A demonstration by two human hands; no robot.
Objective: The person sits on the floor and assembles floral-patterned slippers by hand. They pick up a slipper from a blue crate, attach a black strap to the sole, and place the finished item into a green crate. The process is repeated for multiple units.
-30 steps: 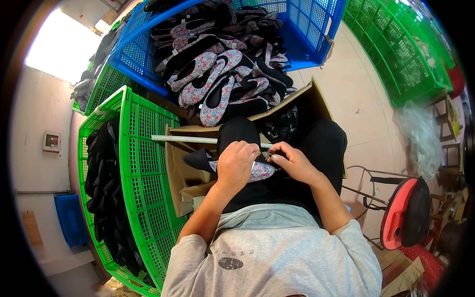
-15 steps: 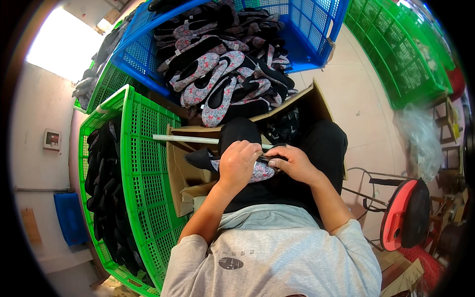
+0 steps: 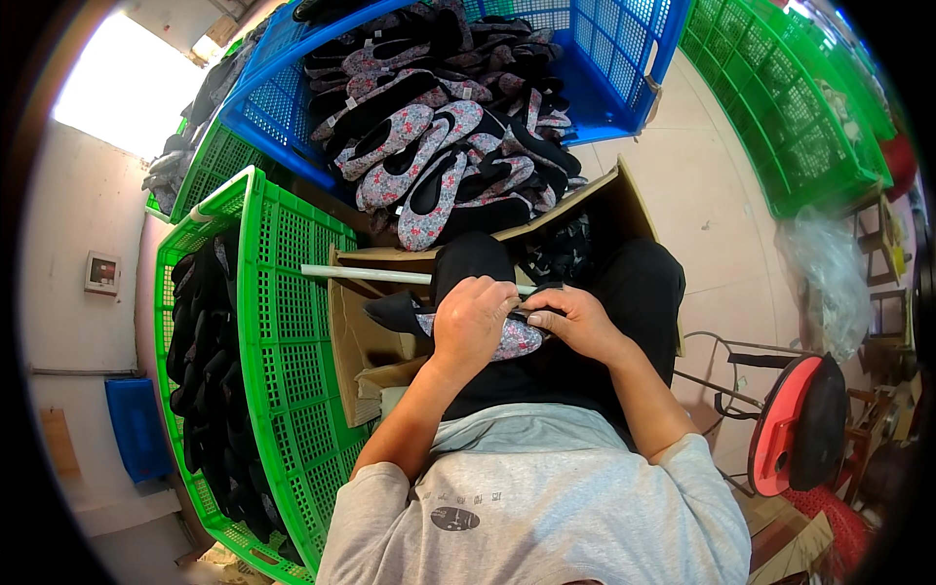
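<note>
The largest things are the crates on the floor. A blue crate (image 3: 604, 88) stands ahead of the person, heaped with flat floral and black shoes (image 3: 439, 146) that spill over its near edge. A green crate (image 3: 292, 322) runs along the person's left side, with a row of black shoes (image 3: 200, 351) lying at its far left wall. More green crates (image 3: 780, 117) are stacked at the right, well apart from the hands. Between the blue crate and the person's knees sits an open cardboard box (image 3: 366, 341); a white rod (image 3: 370, 276) lies across its top edge. A red and black disc-shaped machine (image 3: 795, 429) stands on the floor at the right, near the person's right elbow.

The person sits in black trousers and a grey shirt, both forearms reaching forward from the lower edge and bent in so the hands meet over the lap. There a floral shoe (image 3: 507, 339) lies across the thighs, just near the box's near edge. The left hand (image 3: 473, 317) is curled over the shoe's upper part, fingers closed on it, knuckles up. The right hand (image 3: 570, 320) pinches the shoe's right end, fingers drawn narrow, thumb and fingertips touching the fabric and close against the left hand.
</note>
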